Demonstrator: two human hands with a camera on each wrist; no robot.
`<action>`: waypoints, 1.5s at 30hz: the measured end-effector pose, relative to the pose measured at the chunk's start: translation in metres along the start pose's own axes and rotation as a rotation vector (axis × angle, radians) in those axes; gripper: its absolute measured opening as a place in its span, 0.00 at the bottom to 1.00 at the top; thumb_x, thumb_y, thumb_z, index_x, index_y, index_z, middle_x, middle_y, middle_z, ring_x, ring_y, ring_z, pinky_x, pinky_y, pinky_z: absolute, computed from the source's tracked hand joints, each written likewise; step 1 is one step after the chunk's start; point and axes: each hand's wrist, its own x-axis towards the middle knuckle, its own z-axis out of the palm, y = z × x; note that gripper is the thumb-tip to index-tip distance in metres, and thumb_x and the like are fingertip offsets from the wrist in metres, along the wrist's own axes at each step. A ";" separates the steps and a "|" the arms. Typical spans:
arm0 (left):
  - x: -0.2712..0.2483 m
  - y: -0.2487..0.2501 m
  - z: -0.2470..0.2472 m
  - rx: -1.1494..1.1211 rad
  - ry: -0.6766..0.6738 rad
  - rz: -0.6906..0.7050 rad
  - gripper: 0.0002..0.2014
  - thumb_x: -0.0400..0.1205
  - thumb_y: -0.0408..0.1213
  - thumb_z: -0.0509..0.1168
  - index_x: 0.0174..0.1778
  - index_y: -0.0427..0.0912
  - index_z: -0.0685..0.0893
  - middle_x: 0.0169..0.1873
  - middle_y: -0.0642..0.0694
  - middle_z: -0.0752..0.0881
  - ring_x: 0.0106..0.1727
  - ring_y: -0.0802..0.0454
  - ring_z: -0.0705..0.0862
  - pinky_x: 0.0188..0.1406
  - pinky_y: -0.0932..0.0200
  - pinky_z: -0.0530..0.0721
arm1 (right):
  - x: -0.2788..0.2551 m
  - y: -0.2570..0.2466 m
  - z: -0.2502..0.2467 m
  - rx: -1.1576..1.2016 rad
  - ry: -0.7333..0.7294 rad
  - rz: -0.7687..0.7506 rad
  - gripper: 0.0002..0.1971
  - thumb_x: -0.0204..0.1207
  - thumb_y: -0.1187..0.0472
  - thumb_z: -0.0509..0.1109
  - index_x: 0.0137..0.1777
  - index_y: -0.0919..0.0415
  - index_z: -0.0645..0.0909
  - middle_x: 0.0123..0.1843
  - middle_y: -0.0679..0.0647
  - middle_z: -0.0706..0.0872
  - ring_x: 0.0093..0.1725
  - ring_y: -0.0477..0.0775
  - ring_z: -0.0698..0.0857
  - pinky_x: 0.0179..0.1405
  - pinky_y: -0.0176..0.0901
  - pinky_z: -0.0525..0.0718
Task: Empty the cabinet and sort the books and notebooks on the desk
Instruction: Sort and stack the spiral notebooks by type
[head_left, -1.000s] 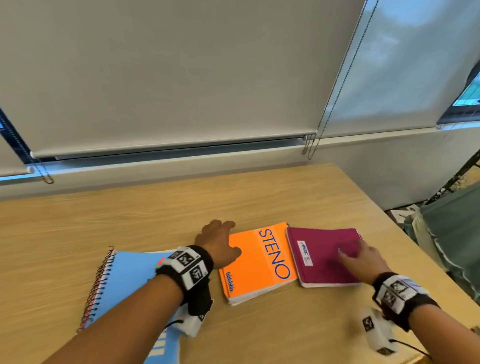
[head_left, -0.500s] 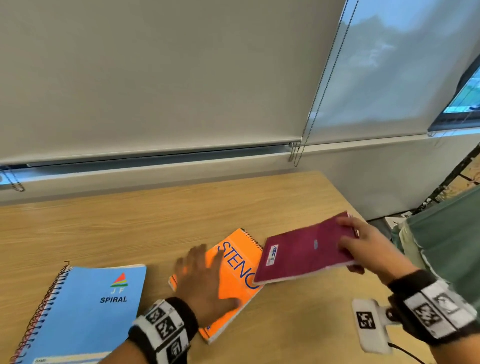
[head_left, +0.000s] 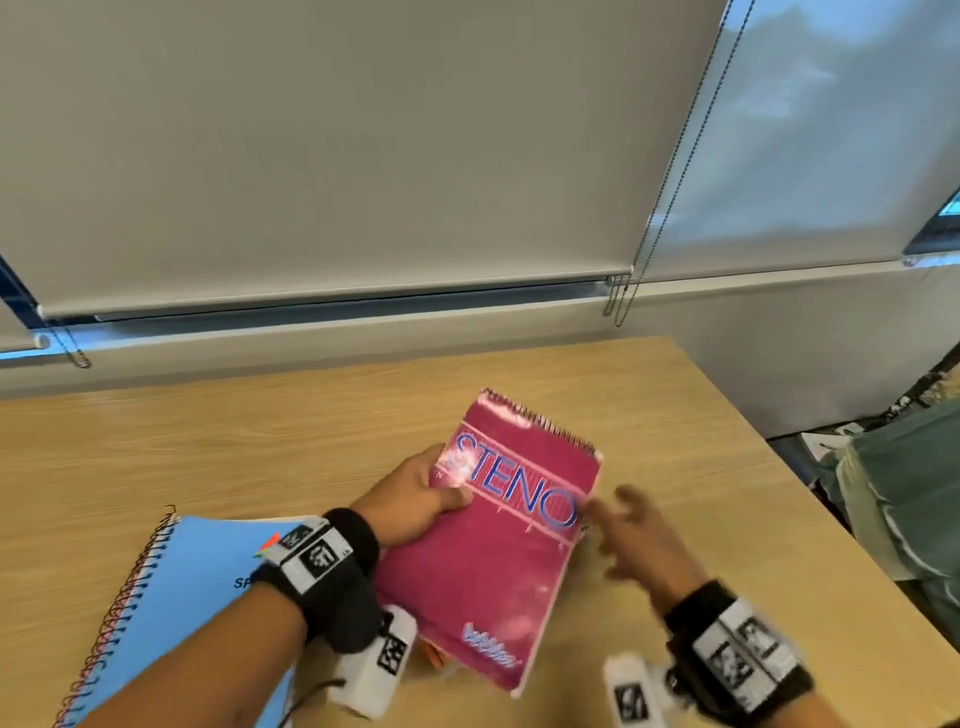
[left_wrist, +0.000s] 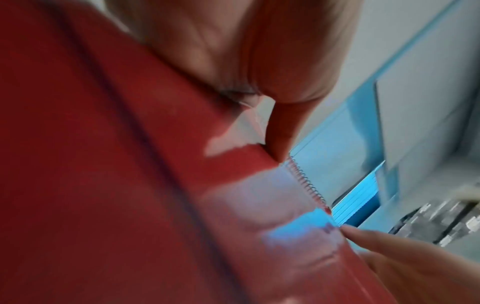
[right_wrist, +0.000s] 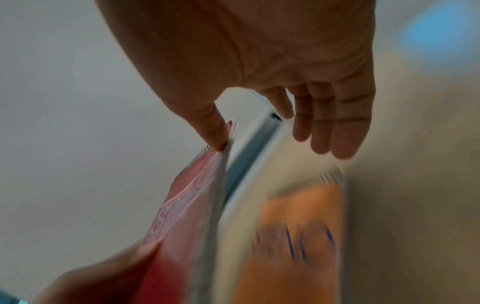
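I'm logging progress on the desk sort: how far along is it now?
Done: blue notebook lies flat on the desk. In hand: left hand holds the pink steno pad above the orange pad; right hand is open beside it. Left: setting it down. Cabinet not visible.

My left hand (head_left: 415, 499) grips the magenta spiral-bound STENO notebook (head_left: 498, 551) at frame centre, above the wooden desk (head_left: 260, 441). My right hand (head_left: 636, 540), fingers spread, hovers beside its right edge. A blue spiral notebook (head_left: 171, 597) lies lower left.

"STENO" in blue on magenta notebook (head_left: 511, 540), "SP" on blue spiral notebook (head_left: 208, 587)
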 end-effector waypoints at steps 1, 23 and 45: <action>0.005 -0.009 -0.007 0.089 -0.021 -0.054 0.17 0.80 0.33 0.70 0.61 0.56 0.80 0.56 0.50 0.91 0.57 0.50 0.89 0.66 0.41 0.82 | 0.002 0.020 0.020 0.048 -0.088 0.076 0.20 0.76 0.50 0.73 0.62 0.59 0.76 0.46 0.54 0.87 0.39 0.49 0.85 0.33 0.44 0.82; -0.025 -0.040 0.020 0.856 0.054 -0.398 0.32 0.80 0.56 0.64 0.77 0.48 0.63 0.68 0.40 0.74 0.67 0.40 0.79 0.64 0.51 0.78 | -0.013 0.028 0.075 -0.570 -0.054 -0.185 0.25 0.74 0.49 0.69 0.71 0.48 0.72 0.66 0.55 0.75 0.69 0.58 0.72 0.70 0.47 0.72; -0.200 -0.089 -0.131 -0.503 0.395 -0.410 0.46 0.49 0.32 0.82 0.68 0.46 0.79 0.55 0.33 0.90 0.52 0.26 0.88 0.55 0.33 0.85 | -0.061 -0.005 0.272 0.242 -0.443 0.026 0.32 0.39 0.58 0.74 0.50 0.58 0.82 0.51 0.54 0.91 0.49 0.57 0.90 0.49 0.62 0.90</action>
